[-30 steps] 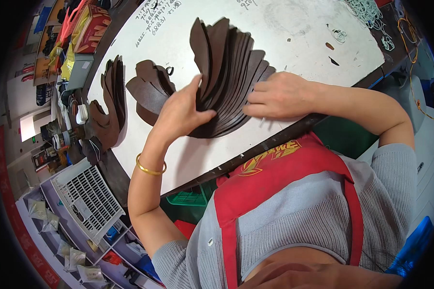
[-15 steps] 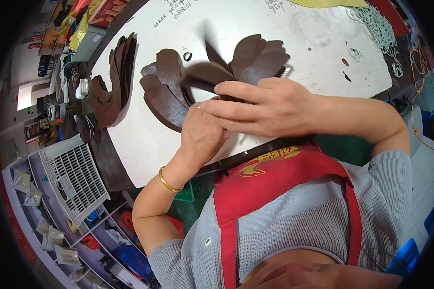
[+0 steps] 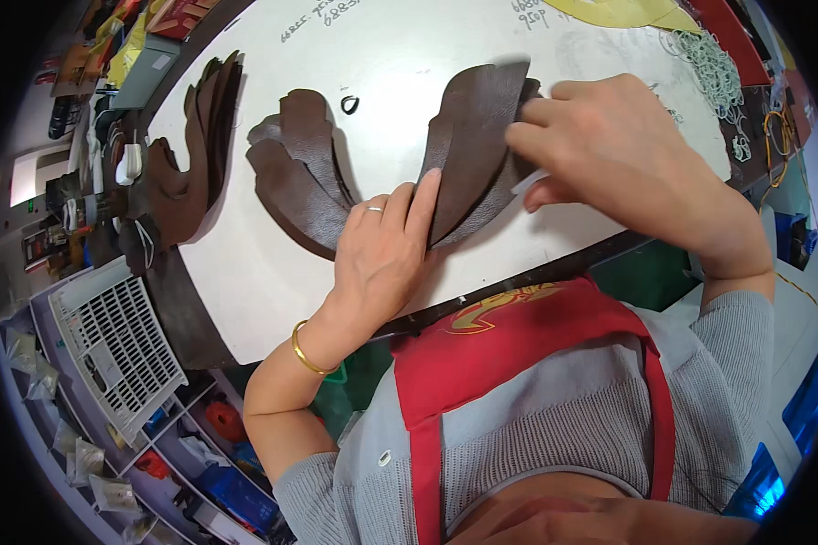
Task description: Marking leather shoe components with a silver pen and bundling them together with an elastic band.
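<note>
Dark brown leather pieces with scalloped ends lie in two fanned stacks on the white table. My left hand [image 3: 382, 241] rests with fingers stretched out, pressing the lower end of the right leather stack [image 3: 473, 136]. The left leather stack [image 3: 309, 177] spreads out beyond that hand's fingertips. At the right edge of the right stack, my right hand [image 3: 604, 150] has its fingers curled in. A small whitish sliver [image 3: 529, 182] shows by its thumb; what the fingers grip is partly hidden.
More brown leather pieces [image 3: 214, 136] stand bunched at the table's left edge. A small black ring [image 3: 349, 104] lies between the stacks. Tangled pale green cord [image 3: 713, 73] sits at the far right, by a yellow sheet [image 3: 623, 11]. A white plastic crate [image 3: 123, 341] stands at the left.
The loose leather pieces that both hands were flipping now lie upright on the right stack. My right hand has moved right, away from my left hand, to the stack's outer edge.
</note>
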{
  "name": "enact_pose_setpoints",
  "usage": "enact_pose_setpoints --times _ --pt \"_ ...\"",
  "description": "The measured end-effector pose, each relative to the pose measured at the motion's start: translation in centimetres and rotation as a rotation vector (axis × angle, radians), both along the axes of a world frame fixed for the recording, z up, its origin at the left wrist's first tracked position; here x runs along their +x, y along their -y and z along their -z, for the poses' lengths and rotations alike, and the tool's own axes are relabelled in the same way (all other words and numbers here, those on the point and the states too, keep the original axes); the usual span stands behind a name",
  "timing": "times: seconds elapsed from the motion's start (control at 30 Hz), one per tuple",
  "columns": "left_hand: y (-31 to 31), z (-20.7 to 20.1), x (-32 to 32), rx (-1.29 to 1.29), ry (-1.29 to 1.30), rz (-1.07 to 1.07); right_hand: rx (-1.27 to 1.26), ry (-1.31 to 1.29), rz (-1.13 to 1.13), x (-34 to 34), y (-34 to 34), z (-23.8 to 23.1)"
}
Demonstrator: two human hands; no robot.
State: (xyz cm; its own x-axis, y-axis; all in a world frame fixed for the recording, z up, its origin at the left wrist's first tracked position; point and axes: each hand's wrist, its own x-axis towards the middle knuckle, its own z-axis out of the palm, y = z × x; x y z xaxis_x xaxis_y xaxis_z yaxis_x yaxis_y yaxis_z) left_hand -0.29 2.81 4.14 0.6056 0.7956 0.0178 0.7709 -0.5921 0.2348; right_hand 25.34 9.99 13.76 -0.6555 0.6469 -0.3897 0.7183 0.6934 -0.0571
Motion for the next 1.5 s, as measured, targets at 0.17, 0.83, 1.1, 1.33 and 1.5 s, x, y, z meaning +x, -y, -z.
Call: enact_pose_setpoints --times 0.17,0.83,1.1,1.33,1.5 --pt "0.1 -0.2 0.7 0.015 0.030 -0.036 0.196 -0.447 -0.182 0.9 -0.5 2.7" --pt "0.6 -0.6 -0.6 0.115 0.064 -0.014 0.137 -0.237 -0.375 -3.5 -1.4 7.2" --pt "-0.9 -0.4 -1.3 0.053 0.033 0.111 0.233 -0.429 -0.389 -3.3 -0.6 10.4" --pt "-9.3 1.4 -1.2 0.135 -0.007 0.031 0.386 -0.309 -0.310 -3.8 -8.9 10.8" --pt "-18.3 2.8 -2.4 0.411 -0.031 -0.032 0.351 -0.198 -0.185 -7.1 -18.1 9.9"
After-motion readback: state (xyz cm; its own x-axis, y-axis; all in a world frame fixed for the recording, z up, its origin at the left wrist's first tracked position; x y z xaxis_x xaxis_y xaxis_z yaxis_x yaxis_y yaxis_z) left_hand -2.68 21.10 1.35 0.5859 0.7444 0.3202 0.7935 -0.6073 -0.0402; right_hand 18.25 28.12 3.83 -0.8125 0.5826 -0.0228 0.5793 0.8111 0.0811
